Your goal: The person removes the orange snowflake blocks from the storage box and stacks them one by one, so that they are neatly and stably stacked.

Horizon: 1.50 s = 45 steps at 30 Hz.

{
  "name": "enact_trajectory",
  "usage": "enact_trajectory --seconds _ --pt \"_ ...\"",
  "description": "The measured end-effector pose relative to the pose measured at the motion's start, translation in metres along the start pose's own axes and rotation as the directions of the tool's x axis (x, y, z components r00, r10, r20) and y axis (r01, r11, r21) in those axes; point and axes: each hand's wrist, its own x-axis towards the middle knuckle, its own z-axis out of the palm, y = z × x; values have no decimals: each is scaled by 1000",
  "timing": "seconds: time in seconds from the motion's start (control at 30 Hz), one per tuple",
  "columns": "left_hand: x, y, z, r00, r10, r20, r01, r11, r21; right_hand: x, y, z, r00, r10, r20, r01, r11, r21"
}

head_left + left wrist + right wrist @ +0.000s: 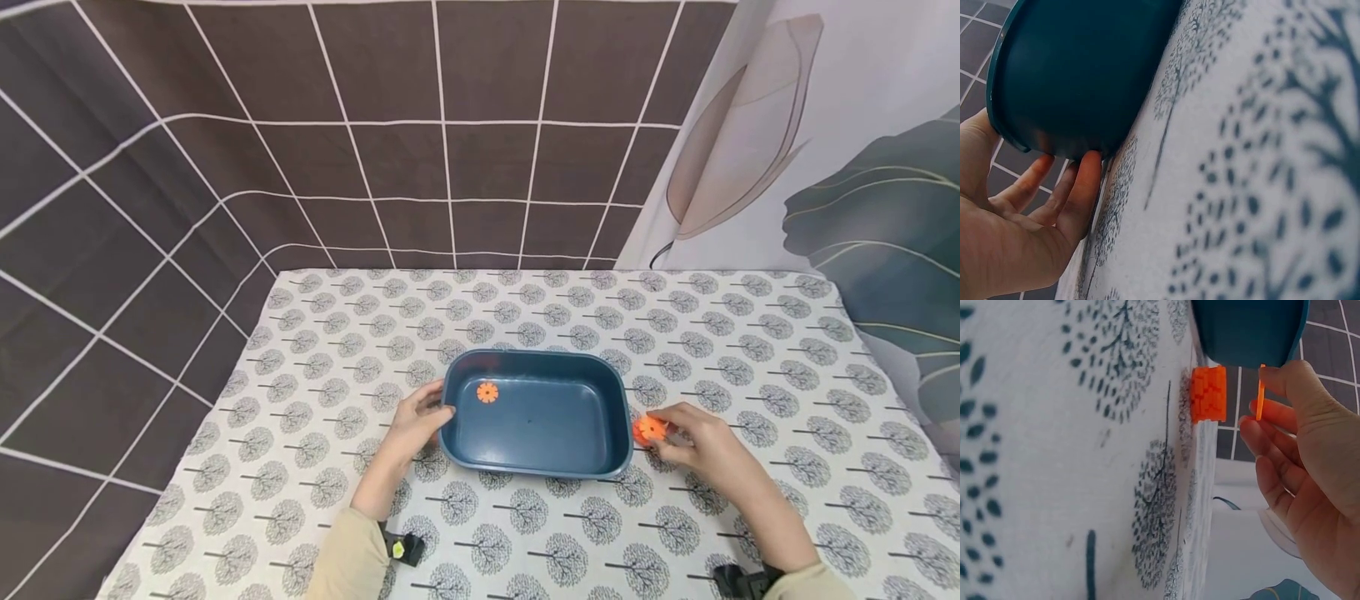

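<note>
A dark blue plastic tub point(536, 429) sits on the cloth, one orange notched disc point(487, 392) lying flat in its far left part. At its left end my left hand point(411, 423) grips the tub, thumb at the rim and fingertips against the outer wall point(1079, 81). Just off the tub's right side, my right hand point(697, 440) pinches a thin orange disc point(1260, 394) between thumb and fingers, seen edge-on in the right wrist view. A short stack of orange discs point(1209, 394) stands on the cloth beside it, apart from the pinched disc.
A white cloth with a tree print point(315, 454) covers the table. Behind and to the left hangs a dark, white-gridded tile-pattern sheet point(495, 158). At the right is a pale curtain with leaf shapes point(862, 100), and a thin dark cord point(660, 253) shows at the table's back edge.
</note>
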Motion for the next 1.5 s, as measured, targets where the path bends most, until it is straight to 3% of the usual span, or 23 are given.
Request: enact_trajectory --seconds 0.43,1.2,1.5 --pt "0 0 -1 1000 -6 1 6 1000 4 1 4 7 1000 -25 16 27 995 -99" --pt "-3 2 0 1000 13 6 -13 1000 -24 -2 7 7 1000 -5 -2 4 997 -75" --pt "-2 1 0 1000 2 2 -2 1000 -6 -4 6 5 999 50 20 -49 997 -66"
